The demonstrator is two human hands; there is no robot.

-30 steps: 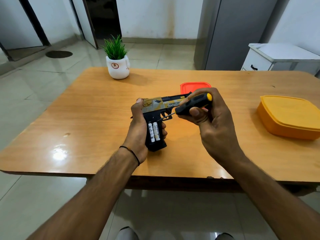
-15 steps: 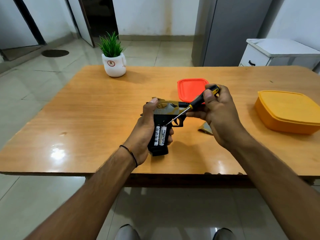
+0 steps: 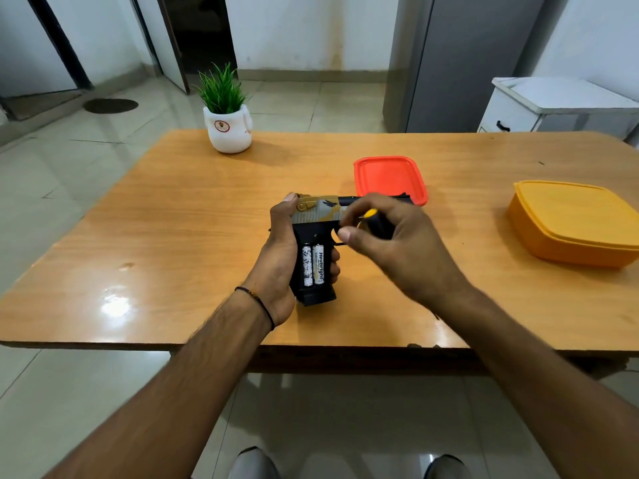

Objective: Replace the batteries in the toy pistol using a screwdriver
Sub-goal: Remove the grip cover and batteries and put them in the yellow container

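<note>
Left hand [image 3: 280,257]: curled round the grip of the toy pistol [image 3: 318,216], thumb up against the back of the slide, fingertips showing at the front of the grip; a dark wristband [image 3: 259,302] sits on the wrist
Right hand [image 3: 397,250]: fingers bent round the black handle of the screwdriver [image 3: 375,221], thumb and forefinger pinching it; the hand is blurred
Screwdriver: just at 3 o'clock of the pistol's trigger area, yellow end of the handle showing; the shaft and tip cannot be made out
Toy pistol: held upright over the middle of the desk [image 3: 173,236], grip down, barrel pointing to 3 o'clock, gold and grey slide on top
Batteries [image 3: 313,264]: two white cells side by side in the open grip, facing the camera
Red lid [image 3: 389,178]: flat on the desk at 1 o'clock of the pistol, just behind the barrel
Orange box [image 3: 574,223]: closed, well apart at 3 o'clock, near the desk's edge
Plant pot [image 3: 228,133]: white, green leaves, at 11 o'clock near the far edge
White cabinet [image 3: 560,105]: on the floor beyond the desk at 2 o'clock
</note>
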